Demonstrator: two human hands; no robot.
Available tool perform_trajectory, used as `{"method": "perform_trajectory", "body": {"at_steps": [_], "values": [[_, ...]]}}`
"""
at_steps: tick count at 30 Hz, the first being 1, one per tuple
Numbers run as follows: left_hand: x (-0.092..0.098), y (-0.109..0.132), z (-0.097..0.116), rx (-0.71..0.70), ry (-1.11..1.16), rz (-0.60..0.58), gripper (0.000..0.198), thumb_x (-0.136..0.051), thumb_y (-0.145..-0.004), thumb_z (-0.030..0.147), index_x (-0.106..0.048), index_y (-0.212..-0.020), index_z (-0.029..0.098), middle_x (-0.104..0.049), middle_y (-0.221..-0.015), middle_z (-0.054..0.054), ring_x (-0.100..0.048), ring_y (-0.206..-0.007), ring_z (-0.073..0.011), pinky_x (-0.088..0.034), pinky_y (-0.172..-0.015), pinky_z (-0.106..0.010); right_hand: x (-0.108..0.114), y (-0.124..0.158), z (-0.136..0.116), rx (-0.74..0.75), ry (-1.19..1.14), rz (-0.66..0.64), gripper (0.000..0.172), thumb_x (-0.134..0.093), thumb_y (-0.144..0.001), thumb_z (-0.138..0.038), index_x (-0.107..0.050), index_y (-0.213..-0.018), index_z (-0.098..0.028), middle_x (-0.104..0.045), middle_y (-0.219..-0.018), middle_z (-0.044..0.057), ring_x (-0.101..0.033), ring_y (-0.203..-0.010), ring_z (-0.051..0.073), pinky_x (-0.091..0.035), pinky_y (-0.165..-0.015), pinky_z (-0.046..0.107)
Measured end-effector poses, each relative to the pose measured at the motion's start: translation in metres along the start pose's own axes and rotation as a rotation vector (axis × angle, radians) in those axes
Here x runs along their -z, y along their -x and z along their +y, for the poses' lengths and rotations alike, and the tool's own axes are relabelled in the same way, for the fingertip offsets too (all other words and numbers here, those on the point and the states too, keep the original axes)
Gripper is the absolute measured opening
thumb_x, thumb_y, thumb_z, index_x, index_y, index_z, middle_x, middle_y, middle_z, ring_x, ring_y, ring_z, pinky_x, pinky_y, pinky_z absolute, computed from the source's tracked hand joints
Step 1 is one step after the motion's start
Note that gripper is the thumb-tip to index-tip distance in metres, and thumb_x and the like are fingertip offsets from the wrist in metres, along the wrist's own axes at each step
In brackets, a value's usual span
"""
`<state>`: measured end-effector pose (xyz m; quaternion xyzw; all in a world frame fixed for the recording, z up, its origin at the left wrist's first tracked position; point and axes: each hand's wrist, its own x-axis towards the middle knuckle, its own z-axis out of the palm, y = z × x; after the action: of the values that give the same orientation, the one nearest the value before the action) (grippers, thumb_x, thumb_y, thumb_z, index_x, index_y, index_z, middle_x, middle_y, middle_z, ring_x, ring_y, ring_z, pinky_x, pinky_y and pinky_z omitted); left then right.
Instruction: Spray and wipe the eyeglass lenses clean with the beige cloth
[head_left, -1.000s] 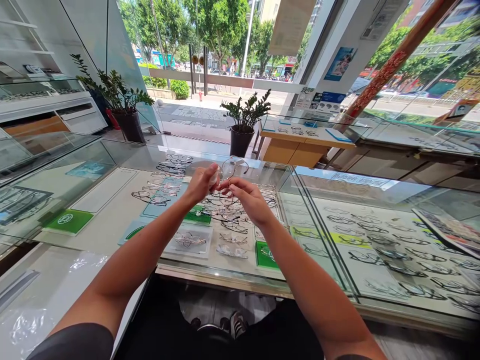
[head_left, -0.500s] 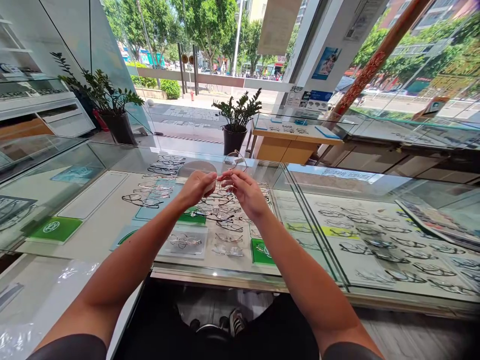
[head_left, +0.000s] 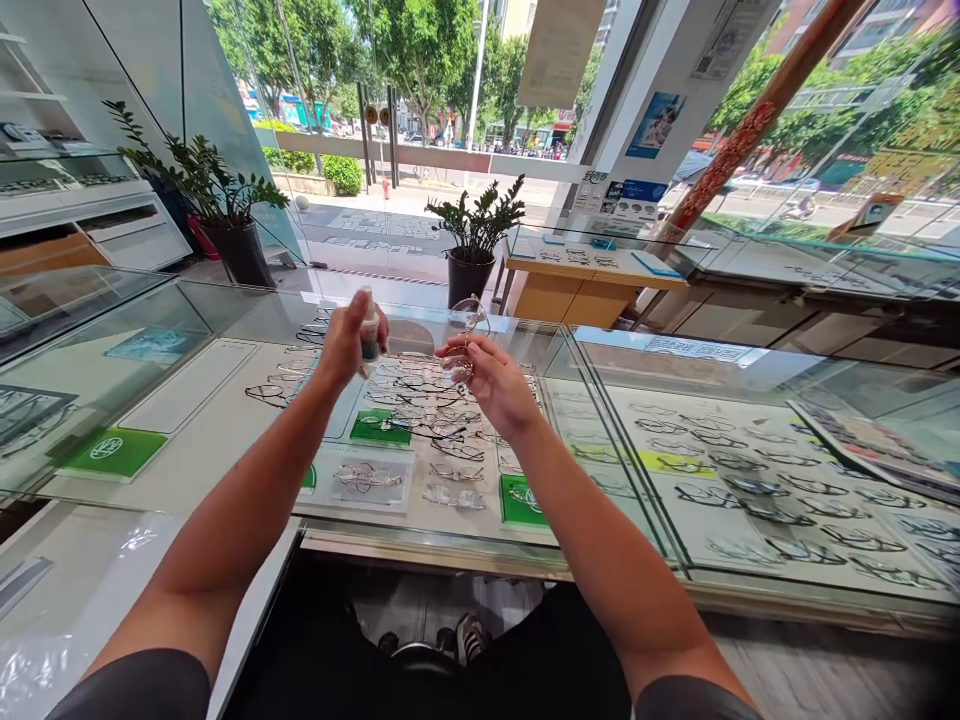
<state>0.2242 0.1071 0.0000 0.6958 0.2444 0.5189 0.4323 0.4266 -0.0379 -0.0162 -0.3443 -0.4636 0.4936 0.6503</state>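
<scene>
L hand [head_left: 346, 338] is up over far part of glass table [head_left: 435, 548], fingers curled tight round small bottle [head_left: 370, 335], held approx upright. R hand [head_left: 499, 385] is to its R, a bit apart, fingers pinching thin-framed specs [head_left: 471, 317]; exact grip pt too small to tell. Specs in mid-air R of bottle, w/ one round lens above the fingers. Below: rows of eyeglass frames [head_left: 431, 390] & nr-side green card [head_left: 523, 502]. Potted plant [head_left: 472, 240] on far side, beyond specs.

The left hand [head_left: 347, 338] has drawn away leftward with its bottle [head_left: 369, 337].
</scene>
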Motion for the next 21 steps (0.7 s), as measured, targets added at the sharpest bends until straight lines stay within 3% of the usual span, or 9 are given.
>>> {"method": "perform_trajectory", "body": {"at_steps": [2, 5, 6, 9, 13, 19, 21], "values": [[0.033, -0.012, -0.008, 0.002, -0.066, 0.171, 0.061, -0.047, -0.106, 0.064, -0.059, -0.064, 0.021, -0.058, -0.062, -0.004, -0.055, -0.059, -0.0142, -0.045, -0.058, -0.029, 0.001, 0.0, -0.002, 0.017, -0.012, -0.005, 0.028, -0.083, -0.09, -0.055, -0.081, -0.105, -0.031, -0.083, -0.111, 0.004, -0.071, -0.102, 0.021, -0.053, -0.08, 0.035], [0.09, -0.021, -0.022, 0.051, -0.238, 0.402, 0.021, -0.059, -0.097, 0.021, -0.06, -0.077, 0.017, -0.063, -0.073, -0.001, -0.056, -0.072, -0.0119, -0.047, -0.069, -0.024, 0.001, 0.0, -0.004, 0.03, -0.009, -0.006, 0.027, -0.082, -0.092, -0.055, -0.082, -0.105, -0.032, -0.083, -0.111, 0.004, -0.071, -0.104, 0.022, -0.053, -0.08, 0.034], [0.108, -0.022, -0.026, 0.099, -0.295, 0.512, 0.016, -0.058, -0.095, 0.014, -0.059, -0.08, 0.017, -0.061, -0.073, 0.001, -0.054, -0.072, -0.0111, -0.046, -0.07, -0.023, 0.001, 0.0, -0.004, 0.027, -0.007, -0.005, 0.027, -0.082, -0.092, -0.055, -0.082, -0.105, -0.032, -0.083, -0.111, 0.004, -0.071, -0.105, 0.022, -0.053, -0.08, 0.034], [0.151, -0.02, -0.039, 0.178, -0.386, 0.643, 0.021, -0.053, -0.104, 0.015, -0.052, -0.084, 0.018, -0.047, -0.069, 0.005, -0.043, -0.067, -0.0114, -0.039, -0.066, -0.025, 0.003, 0.001, -0.004, 0.01, -0.011, -0.003, 0.028, -0.083, -0.091, -0.056, -0.082, -0.105, -0.032, -0.084, -0.113, 0.003, -0.071, -0.104, 0.021, -0.052, -0.08, 0.034], [0.18, -0.015, -0.055, 0.274, -0.534, 0.669, 0.033, -0.061, -0.112, 0.034, -0.046, -0.085, 0.021, -0.048, -0.074, 0.006, -0.046, -0.073, -0.0132, -0.039, -0.072, -0.027, 0.006, 0.002, -0.001, -0.006, 0.02, 0.006, 0.026, -0.079, -0.094, -0.054, -0.081, -0.107, -0.032, -0.083, -0.116, 0.003, -0.071, -0.105, 0.02, -0.053, -0.082, 0.034], [0.201, -0.01, -0.08, 0.309, -0.692, 0.713, 0.046, -0.082, -0.096, 0.02, -0.04, -0.079, 0.024, -0.035, -0.08, 0.004, -0.042, -0.092, -0.0191, -0.036, -0.097, -0.032, 0.007, 0.002, -0.003, -0.014, 0.033, 0.024, 0.025, -0.081, -0.093, -0.053, -0.081, -0.106, -0.032, -0.082, -0.114, 0.004, -0.07, -0.101, 0.02, -0.053, -0.08, 0.034], [0.208, -0.008, -0.087, 0.257, -0.681, 0.662, 0.046, -0.081, -0.095, 0.017, -0.039, -0.077, 0.025, -0.029, -0.077, 0.004, -0.042, -0.097, -0.0216, -0.034, -0.102, -0.033, 0.007, 0.002, -0.006, -0.015, 0.042, 0.034, 0.025, -0.081, -0.093, -0.053, -0.08, -0.105, -0.032, -0.082, -0.114, 0.004, -0.07, -0.101, 0.021, -0.054, -0.081, 0.036]]}}
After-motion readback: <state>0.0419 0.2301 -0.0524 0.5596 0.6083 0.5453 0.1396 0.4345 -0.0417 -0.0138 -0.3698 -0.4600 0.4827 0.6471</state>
